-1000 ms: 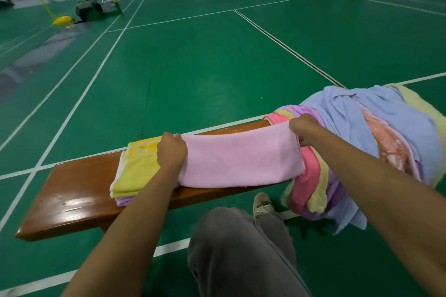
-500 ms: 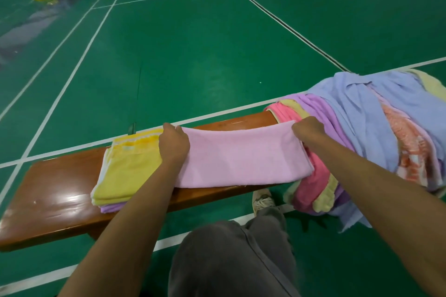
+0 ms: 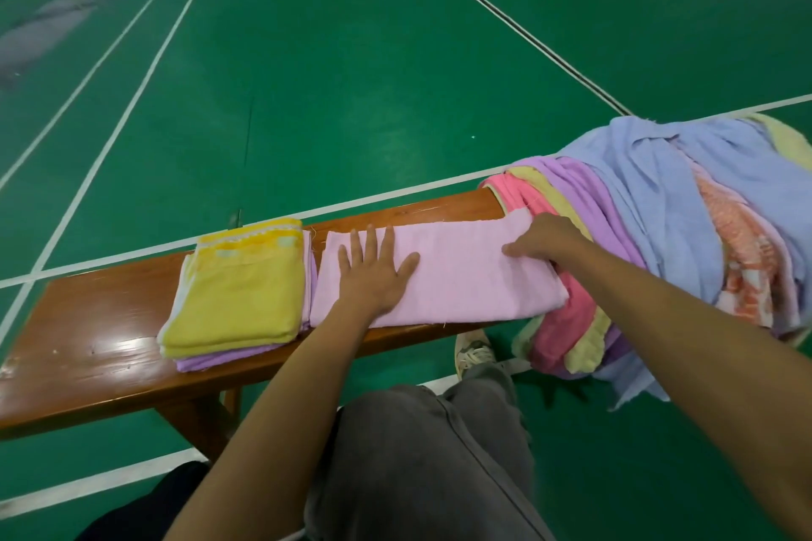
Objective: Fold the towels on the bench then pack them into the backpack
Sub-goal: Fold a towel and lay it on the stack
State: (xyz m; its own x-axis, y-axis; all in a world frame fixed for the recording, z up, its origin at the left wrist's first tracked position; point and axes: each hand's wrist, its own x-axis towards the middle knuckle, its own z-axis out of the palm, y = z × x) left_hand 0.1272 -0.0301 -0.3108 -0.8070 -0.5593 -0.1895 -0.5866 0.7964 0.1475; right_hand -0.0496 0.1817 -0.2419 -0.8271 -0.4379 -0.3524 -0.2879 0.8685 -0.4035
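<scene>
One bench (image 3: 88, 347); two folded towels stacked, yellow (image 3: 239, 299) over purple (image 3: 219, 360); one pink towel (image 3: 465, 281); one heap of unfolded towels (image 3: 650, 224); two hands, left (image 3: 373, 272) and right (image 3: 545, 237).

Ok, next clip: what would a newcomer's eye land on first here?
Probably the pale pink towel stretched along the wooden bench, with the left hand flat on it and the right hand at its far end. Next, the heap of unfolded towels at right, and the folded yellow towel at left.
</scene>
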